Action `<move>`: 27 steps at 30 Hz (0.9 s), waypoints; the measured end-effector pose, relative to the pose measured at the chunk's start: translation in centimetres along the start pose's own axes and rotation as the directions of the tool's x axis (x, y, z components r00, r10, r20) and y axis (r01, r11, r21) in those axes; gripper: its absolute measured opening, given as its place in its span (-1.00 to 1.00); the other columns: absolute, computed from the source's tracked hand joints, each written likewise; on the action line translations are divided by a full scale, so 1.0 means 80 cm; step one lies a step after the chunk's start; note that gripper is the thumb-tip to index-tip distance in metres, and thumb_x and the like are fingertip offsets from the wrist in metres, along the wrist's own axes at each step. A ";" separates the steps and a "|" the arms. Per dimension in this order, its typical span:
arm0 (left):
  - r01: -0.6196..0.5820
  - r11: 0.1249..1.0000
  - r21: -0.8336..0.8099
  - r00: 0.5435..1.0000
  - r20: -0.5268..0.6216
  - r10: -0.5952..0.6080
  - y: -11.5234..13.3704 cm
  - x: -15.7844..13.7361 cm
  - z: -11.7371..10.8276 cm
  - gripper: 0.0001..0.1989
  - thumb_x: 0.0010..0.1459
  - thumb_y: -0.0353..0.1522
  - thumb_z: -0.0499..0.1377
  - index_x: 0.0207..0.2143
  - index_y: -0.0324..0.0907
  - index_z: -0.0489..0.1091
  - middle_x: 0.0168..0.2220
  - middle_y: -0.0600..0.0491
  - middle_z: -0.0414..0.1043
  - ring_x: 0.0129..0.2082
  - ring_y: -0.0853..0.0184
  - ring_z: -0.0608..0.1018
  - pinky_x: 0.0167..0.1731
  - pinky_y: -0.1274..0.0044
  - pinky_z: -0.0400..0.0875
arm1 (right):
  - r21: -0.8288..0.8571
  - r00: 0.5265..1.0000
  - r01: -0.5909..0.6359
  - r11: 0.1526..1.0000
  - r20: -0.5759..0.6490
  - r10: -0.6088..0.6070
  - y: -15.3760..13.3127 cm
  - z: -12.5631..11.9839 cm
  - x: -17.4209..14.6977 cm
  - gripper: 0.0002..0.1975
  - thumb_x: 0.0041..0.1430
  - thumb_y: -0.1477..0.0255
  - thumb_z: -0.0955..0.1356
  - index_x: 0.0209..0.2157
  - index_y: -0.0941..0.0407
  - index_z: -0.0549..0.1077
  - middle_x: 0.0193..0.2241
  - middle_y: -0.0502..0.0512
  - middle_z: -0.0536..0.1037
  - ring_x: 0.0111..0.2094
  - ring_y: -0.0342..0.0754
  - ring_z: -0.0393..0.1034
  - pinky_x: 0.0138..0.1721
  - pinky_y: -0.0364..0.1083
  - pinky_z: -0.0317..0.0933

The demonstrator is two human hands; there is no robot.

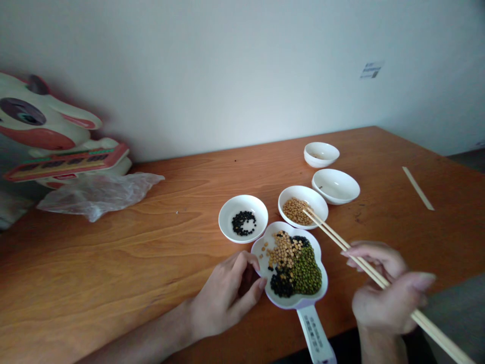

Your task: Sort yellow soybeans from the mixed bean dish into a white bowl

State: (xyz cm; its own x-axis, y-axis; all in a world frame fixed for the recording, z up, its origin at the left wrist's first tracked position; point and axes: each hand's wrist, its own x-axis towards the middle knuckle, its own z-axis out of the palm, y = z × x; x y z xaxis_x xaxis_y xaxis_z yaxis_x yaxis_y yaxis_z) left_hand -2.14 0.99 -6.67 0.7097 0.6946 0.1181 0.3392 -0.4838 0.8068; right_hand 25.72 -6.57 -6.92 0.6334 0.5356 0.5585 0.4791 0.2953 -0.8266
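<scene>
My right hand (382, 288) grips a pair of wooden chopsticks (337, 237). Their tips reach over the small white bowl of yellow beans (319, 202). My left hand (231, 290) rests on the table and touches the left rim of a flower-shaped white dish (322, 293). That dish holds mixed yellow, black and green beans. Left of the yellow-bean bowl stands another small white bowl (227, 215) with a few black beans.
Two more small white bowls (343, 182) (328, 150), nearly empty, stand behind. A loose chopstick wrapper (418, 188) lies far right. A clear plastic bag (98, 192) and a cartoon-figure toy (49, 136) sit at the far left against the wall.
</scene>
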 end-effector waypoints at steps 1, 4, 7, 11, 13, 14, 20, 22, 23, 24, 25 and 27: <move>-0.001 1.000 0.000 1.000 -0.002 0.001 0.000 0.000 0.000 -0.89 0.50 -0.26 0.12 -0.05 -0.09 0.29 -0.26 0.05 0.48 -0.35 0.31 0.52 -0.37 0.50 0.43 | -0.021 1.000 -0.025 0.999 0.009 0.025 0.001 0.000 0.001 -0.24 0.50 -0.12 0.04 -0.38 0.03 0.62 -0.40 0.19 0.59 -0.37 0.14 0.44 -0.36 0.08 0.21; -0.002 1.000 -0.004 1.000 0.004 0.002 0.000 -0.001 0.000 -0.90 0.50 -0.27 0.12 -0.05 -0.09 0.28 -0.25 0.05 0.48 -0.34 0.31 0.52 -0.36 0.50 0.42 | -0.028 0.997 -0.007 1.000 0.078 0.009 0.000 -0.005 -0.001 -0.21 0.52 -0.09 0.00 -0.39 0.05 0.62 -0.41 0.18 0.61 -0.35 0.14 0.48 -0.37 0.06 0.23; 0.004 1.000 -0.005 1.000 0.018 -0.004 0.000 -0.002 0.000 -0.90 0.51 -0.28 0.13 -0.05 -0.08 0.28 -0.23 0.05 0.50 -0.31 0.31 0.53 -0.33 0.50 0.42 | -0.014 0.964 0.060 0.998 0.261 -0.054 -0.007 -0.011 -0.008 -0.20 0.54 -0.08 0.01 -0.42 0.03 0.63 -0.44 0.16 0.64 -0.39 0.09 0.52 -0.45 0.01 0.24; 0.020 1.000 -0.009 0.999 0.025 -0.020 0.000 -0.002 0.000 -0.89 0.51 -0.27 0.12 -0.03 -0.08 0.27 -0.22 0.04 0.50 -0.30 0.30 0.54 -0.33 0.49 0.42 | 0.030 0.915 0.057 0.998 0.399 -0.064 -0.024 0.000 -0.018 -0.25 0.56 -0.01 0.03 -0.43 0.04 0.61 -0.47 0.12 0.63 -0.45 0.02 0.49 -0.51 -0.03 0.22; 0.022 1.000 -0.008 0.999 0.024 -0.022 0.000 -0.001 0.000 -0.89 0.51 -0.27 0.12 -0.03 -0.08 0.27 -0.22 0.04 0.50 -0.30 0.30 0.54 -0.33 0.48 0.43 | 0.045 0.906 0.040 0.998 0.420 -0.055 -0.030 0.007 -0.022 -0.27 0.57 0.00 0.02 -0.41 0.04 0.59 -0.47 0.10 0.61 -0.45 0.00 0.46 -0.50 -0.04 0.20; 0.022 1.000 -0.008 0.999 0.025 -0.022 0.000 -0.001 0.000 -0.89 0.51 -0.26 0.12 -0.03 -0.08 0.27 -0.21 0.04 0.50 -0.30 0.29 0.54 -0.33 0.48 0.43 | 0.049 0.900 0.037 0.998 0.432 -0.055 -0.031 0.009 -0.023 -0.27 0.57 0.00 0.02 -0.40 0.04 0.58 -0.47 0.10 0.60 -0.46 -0.01 0.45 -0.50 -0.04 0.19; 0.027 1.000 -0.009 0.999 0.032 -0.027 0.002 -0.001 -0.002 -0.88 0.51 -0.26 0.11 -0.02 -0.09 0.26 -0.21 0.03 0.50 -0.29 0.29 0.54 -0.33 0.48 0.43 | 0.039 0.890 0.036 0.999 0.454 -0.050 -0.022 0.010 -0.024 -0.28 0.57 0.00 0.00 -0.38 0.05 0.57 -0.46 0.10 0.59 -0.46 -0.01 0.44 -0.48 -0.03 0.18; 0.031 0.999 -0.012 0.999 0.032 -0.031 0.002 -0.001 -0.002 -0.88 0.51 -0.26 0.11 -0.03 -0.09 0.26 -0.21 0.03 0.50 -0.29 0.29 0.54 -0.33 0.48 0.42 | 0.040 0.882 0.038 0.998 0.468 -0.053 -0.019 0.010 -0.024 -0.28 0.57 0.00 0.00 -0.37 0.05 0.56 -0.46 0.09 0.58 -0.47 -0.02 0.43 -0.49 -0.04 0.18; 0.032 0.999 -0.014 0.999 0.031 -0.032 0.002 -0.001 -0.002 -0.88 0.51 -0.26 0.11 -0.03 -0.09 0.26 -0.21 0.03 0.50 -0.29 0.29 0.54 -0.33 0.48 0.42 | 0.039 0.879 0.038 0.999 0.474 -0.052 -0.018 0.010 -0.025 -0.28 0.58 0.01 0.00 -0.37 0.05 0.56 -0.46 0.08 0.58 -0.47 -0.02 0.42 -0.49 -0.04 0.17; 0.031 0.999 -0.015 0.999 0.031 -0.031 0.002 -0.001 -0.002 -0.88 0.50 -0.26 0.12 -0.03 -0.09 0.26 -0.20 0.02 0.51 -0.29 0.29 0.54 -0.34 0.48 0.42 | 0.036 0.878 0.039 0.999 0.476 -0.051 -0.017 0.011 -0.025 -0.28 0.58 0.01 0.00 -0.37 0.06 0.56 -0.47 0.08 0.57 -0.48 -0.03 0.41 -0.50 -0.04 0.17; 0.029 0.999 -0.017 0.999 0.029 -0.028 0.002 -0.001 -0.001 -0.88 0.50 -0.27 0.12 -0.03 -0.09 0.26 -0.19 0.02 0.51 -0.28 0.29 0.54 -0.34 0.48 0.41 | 0.034 0.877 0.043 0.999 0.477 -0.054 -0.017 0.011 -0.025 -0.28 0.58 0.03 0.00 -0.37 0.06 0.56 -0.47 0.08 0.57 -0.49 -0.03 0.41 -0.50 -0.04 0.16; 0.023 1.000 -0.020 0.999 0.027 -0.022 0.000 -0.002 -0.001 -0.89 0.50 -0.27 0.12 -0.02 -0.08 0.26 -0.19 0.03 0.51 -0.28 0.29 0.54 -0.34 0.48 0.41 | 0.025 0.883 0.051 0.998 0.466 -0.057 -0.016 0.011 -0.026 -0.29 0.59 0.06 0.00 -0.38 0.07 0.56 -0.46 0.09 0.58 -0.48 -0.03 0.42 -0.50 -0.04 0.16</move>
State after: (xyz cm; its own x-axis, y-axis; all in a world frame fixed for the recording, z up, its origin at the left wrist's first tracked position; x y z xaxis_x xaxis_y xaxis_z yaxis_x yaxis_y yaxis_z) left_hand -2.25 0.92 -6.64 0.7186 0.6903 0.0840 0.3429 -0.4568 0.8208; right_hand 23.23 -7.35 -7.08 0.2487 0.8247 0.5080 0.4957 0.3422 -0.7983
